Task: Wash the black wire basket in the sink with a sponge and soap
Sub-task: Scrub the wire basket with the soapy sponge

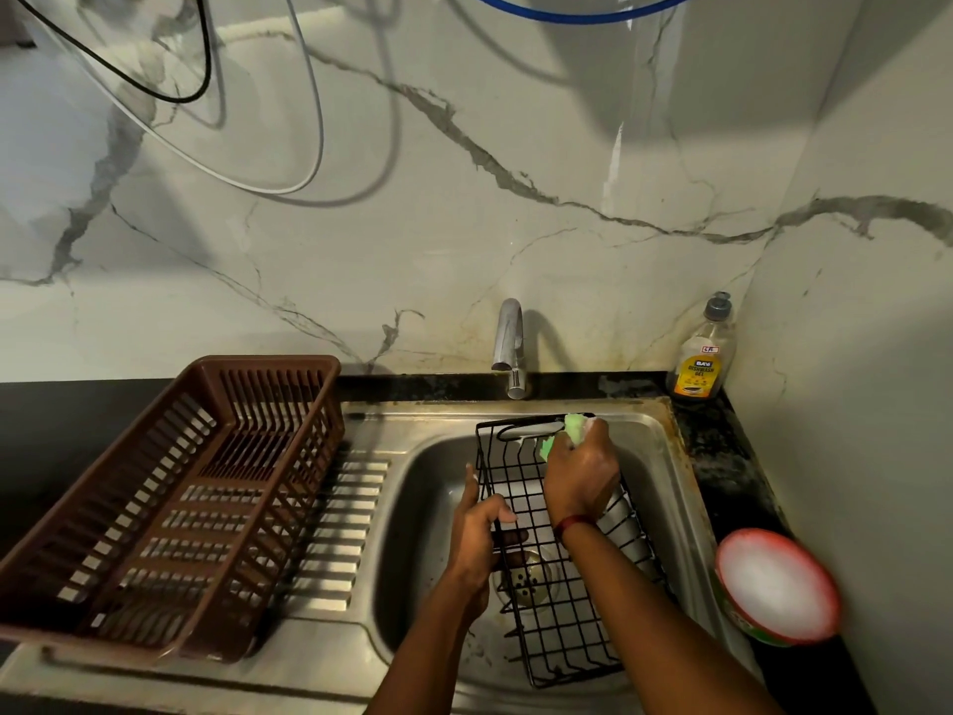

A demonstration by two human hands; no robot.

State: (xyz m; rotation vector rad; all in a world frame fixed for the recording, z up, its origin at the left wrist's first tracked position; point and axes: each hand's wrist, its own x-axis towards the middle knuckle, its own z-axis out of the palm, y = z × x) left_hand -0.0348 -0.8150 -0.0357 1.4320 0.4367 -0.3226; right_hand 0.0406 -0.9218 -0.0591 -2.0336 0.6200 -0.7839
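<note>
nearest the camera, both forearms reached in from the bottom edge over the steel sink. the black wire basket lay lengthwise inside the basin, its near end low toward the front wall and its far end raised toward the back rim, with the drain showing through the grid. the left hand gripped the basket's left side, fingers curled around the wires and thumb pointing up. the right hand, a red band at its wrist, was closed around a green sponge and held it against the top wire at the basket's far end. to the right, on the dark counter, sat a round tub filled with something white. to the left, a brown plastic dish rack stood on the ribbed drainboard. farther back, the faucet rose behind the sink, and a bottle of dishwash gel stood in the corner against the marbled wall, where cables hung in loops.
</note>
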